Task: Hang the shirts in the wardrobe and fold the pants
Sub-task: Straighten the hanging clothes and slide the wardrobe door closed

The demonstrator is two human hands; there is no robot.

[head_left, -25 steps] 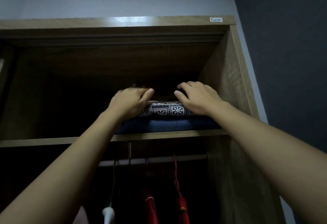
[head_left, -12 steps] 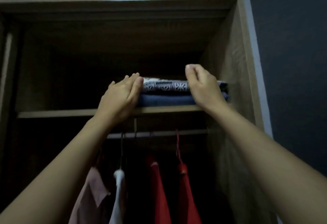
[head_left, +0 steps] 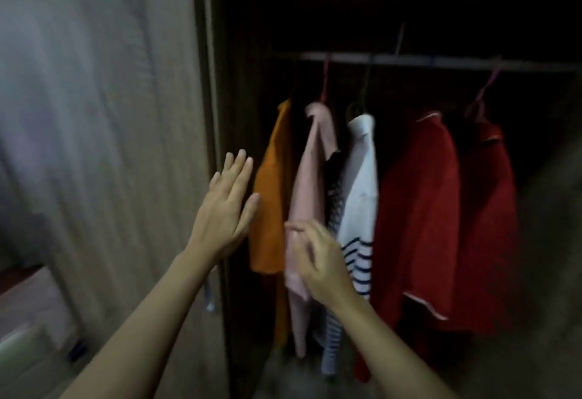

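Now off the stacked pants, seemingly done: left hand (head_left: pixel 225 209) spread flat by the wardrobe door (head_left: pixel 110 115), right hand (head_left: pixel 318 260) curled at the pink shirt (head_left: pixel 310 178), grip unclear.

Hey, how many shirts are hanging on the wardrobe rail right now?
5, left to right: orange shirt, pink shirt, white shirt with navy stripes, red shirt, second red shirt. A dark striped piece between pink and white may be a sixth.

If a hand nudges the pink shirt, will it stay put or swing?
Probably swings: the pink shirt hangs from one hanger hook on the rail. Its cloth drapes in folds, so likely floppy and light.
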